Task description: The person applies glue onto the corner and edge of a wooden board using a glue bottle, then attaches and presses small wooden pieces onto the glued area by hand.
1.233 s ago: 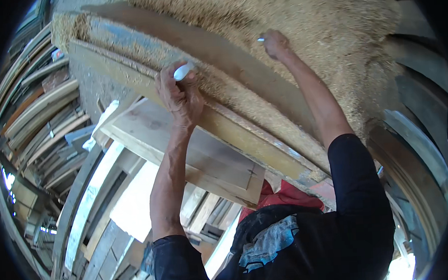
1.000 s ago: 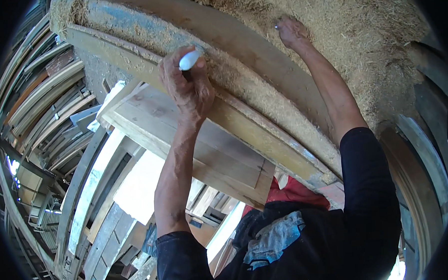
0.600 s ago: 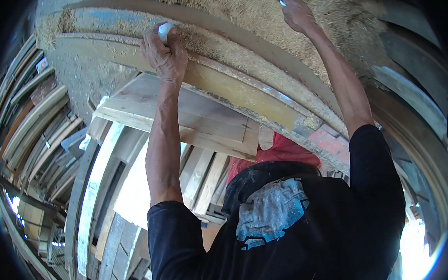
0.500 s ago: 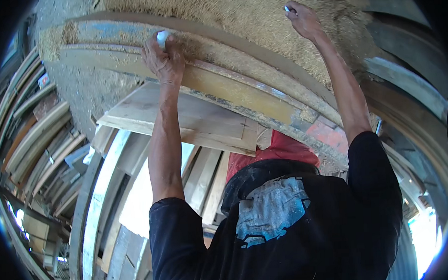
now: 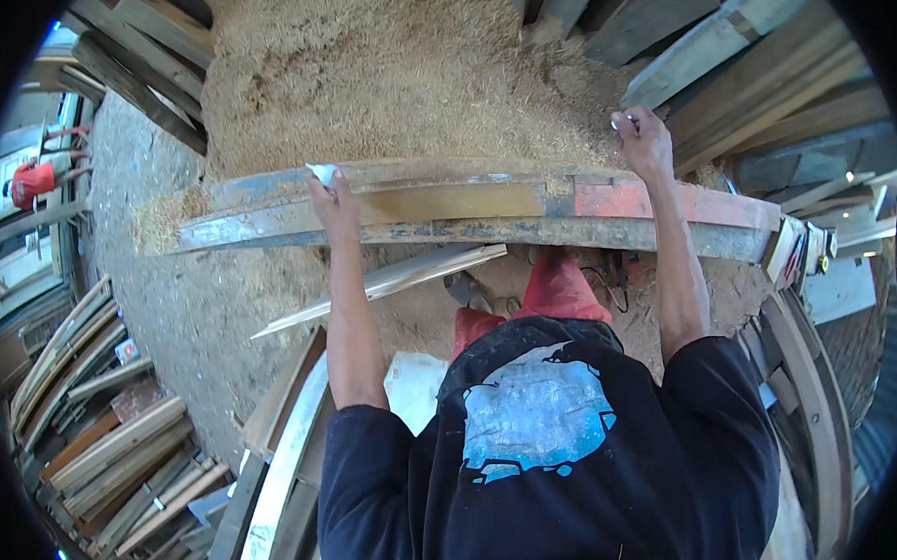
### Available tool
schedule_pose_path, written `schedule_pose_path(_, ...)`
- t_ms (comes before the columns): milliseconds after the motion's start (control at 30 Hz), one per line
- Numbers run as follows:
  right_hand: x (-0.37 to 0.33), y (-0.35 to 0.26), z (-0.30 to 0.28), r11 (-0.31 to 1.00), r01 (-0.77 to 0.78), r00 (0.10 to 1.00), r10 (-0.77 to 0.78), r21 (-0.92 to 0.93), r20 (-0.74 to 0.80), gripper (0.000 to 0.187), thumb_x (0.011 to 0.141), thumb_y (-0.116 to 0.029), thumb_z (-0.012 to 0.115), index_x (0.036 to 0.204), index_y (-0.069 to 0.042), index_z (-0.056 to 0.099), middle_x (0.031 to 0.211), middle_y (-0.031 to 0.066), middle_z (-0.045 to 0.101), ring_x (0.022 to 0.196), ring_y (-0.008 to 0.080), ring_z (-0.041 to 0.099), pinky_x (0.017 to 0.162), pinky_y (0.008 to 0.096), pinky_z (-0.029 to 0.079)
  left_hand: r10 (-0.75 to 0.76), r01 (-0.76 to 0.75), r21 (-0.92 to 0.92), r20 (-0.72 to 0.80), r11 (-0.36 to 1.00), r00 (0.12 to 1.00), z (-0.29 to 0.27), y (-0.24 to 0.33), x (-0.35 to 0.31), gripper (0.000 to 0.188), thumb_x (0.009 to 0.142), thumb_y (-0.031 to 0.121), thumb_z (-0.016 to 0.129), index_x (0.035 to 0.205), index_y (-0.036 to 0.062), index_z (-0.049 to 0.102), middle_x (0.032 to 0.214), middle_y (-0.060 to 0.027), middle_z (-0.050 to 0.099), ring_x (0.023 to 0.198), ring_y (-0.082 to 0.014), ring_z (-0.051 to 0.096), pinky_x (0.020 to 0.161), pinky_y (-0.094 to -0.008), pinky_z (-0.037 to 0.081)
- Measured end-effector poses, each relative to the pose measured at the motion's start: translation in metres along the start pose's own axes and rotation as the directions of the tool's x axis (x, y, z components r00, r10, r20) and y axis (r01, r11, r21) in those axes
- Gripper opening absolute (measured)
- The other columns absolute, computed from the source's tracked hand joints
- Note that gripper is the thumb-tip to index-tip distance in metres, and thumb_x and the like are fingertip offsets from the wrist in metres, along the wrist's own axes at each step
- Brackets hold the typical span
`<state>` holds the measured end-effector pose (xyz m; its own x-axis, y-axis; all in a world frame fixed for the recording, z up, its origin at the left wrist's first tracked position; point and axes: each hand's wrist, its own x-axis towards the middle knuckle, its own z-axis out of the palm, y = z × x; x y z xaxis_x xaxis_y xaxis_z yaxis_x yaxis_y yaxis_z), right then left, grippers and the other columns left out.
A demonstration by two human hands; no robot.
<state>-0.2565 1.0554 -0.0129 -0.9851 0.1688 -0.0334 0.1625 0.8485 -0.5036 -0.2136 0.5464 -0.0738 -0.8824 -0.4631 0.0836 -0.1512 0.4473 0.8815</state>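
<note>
My left hand (image 5: 337,207) is over the long workbench (image 5: 445,202), closed on a small white piece (image 5: 321,172) that sticks out past the thumb. What the white piece is cannot be made out. My right hand (image 5: 648,149) is raised near the bench's far edge, toward its right end. Its fingers are closed round a small white thing, of which only a tip (image 5: 617,123) shows. The bench has worn patches of yellow, red and blue paint, with shavings along its top. A pale wooden board (image 5: 389,283) lies on the near side of the bench, by my legs.
Wood shavings (image 5: 379,73) cover the floor beyond the bench. Planks (image 5: 733,32) lean at the far right, and stacked timber (image 5: 126,449) lies at left. Several tools (image 5: 811,251) hang by the bench's right end. A person in red (image 5: 34,185) is far left.
The view has turned, bringing the bench's right end and the far planks into sight. My right hand has come closer to the bench. Both hands keep their white pieces.
</note>
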Motion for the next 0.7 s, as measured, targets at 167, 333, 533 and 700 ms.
schedule_pose_path(167, -0.064, -0.012, -0.034, 0.883, -0.069, 0.997, 0.043, 0.465, 0.066, 0.018, 0.092, -0.019, 0.071, 0.092, -0.002, 0.067, 0.077, 0.0046, 0.067, 0.068, 0.0141, 0.061, 0.062, 0.0308, 0.047, 0.103, -0.058, -0.168, 0.27, 0.984, 0.957, -0.043, 0.082, -0.082, 0.02, 0.104, 0.022, 0.056, 0.108, 0.0017, 0.059, 0.095, -0.0048, 0.065, 0.085, -0.0128, 0.058, 0.078, -0.0304, 0.048)
schedule_pose_path(333, -0.124, -0.011, -0.043, 0.349, -0.324, 0.943, 0.04, 0.879, 0.332, 0.008, 0.091, -0.011, 0.069, 0.088, -0.004, 0.067, 0.076, 0.0028, 0.067, 0.068, 0.0117, 0.061, 0.061, 0.028, 0.046, 0.168, -0.048, -0.255, 0.475, 0.966, 0.864, -0.064, 0.109, -0.148, 0.021, 0.104, 0.022, 0.056, 0.11, 0.0018, 0.058, 0.093, -0.0051, 0.068, 0.085, -0.0127, 0.062, 0.079, -0.0295, 0.05)
schedule_pose_path(533, -0.184, -0.068, -0.06, 0.981, -0.001, 0.996, -0.016, 0.194, 0.083, 0.014, 0.088, -0.012, 0.067, 0.098, -0.002, 0.07, 0.088, 0.0164, 0.07, 0.076, 0.0265, 0.066, 0.073, 0.0377, 0.051, 0.19, -0.115, -0.16, 0.625, 0.98, 0.757, -0.083, 0.112, -0.176, 0.03, 0.105, 0.03, 0.056, 0.112, 0.0009, 0.055, 0.085, -0.0116, 0.067, 0.079, -0.0204, 0.064, 0.074, -0.0351, 0.051)
schedule_pose_path(700, -0.208, -0.143, -0.075, 0.89, 0.194, 0.972, -0.232, 0.412, 0.042, 0.019, 0.09, -0.012, 0.066, 0.105, -0.001, 0.072, 0.086, 0.0111, 0.07, 0.079, 0.0183, 0.064, 0.076, 0.0329, 0.051, 0.287, -0.193, -0.212, 0.688, 0.958, 0.667, -0.097, 0.129, -0.176, 0.03, 0.105, 0.03, 0.055, 0.113, 0.0015, 0.054, 0.085, -0.0143, 0.066, 0.076, -0.025, 0.063, 0.073, -0.0372, 0.051)
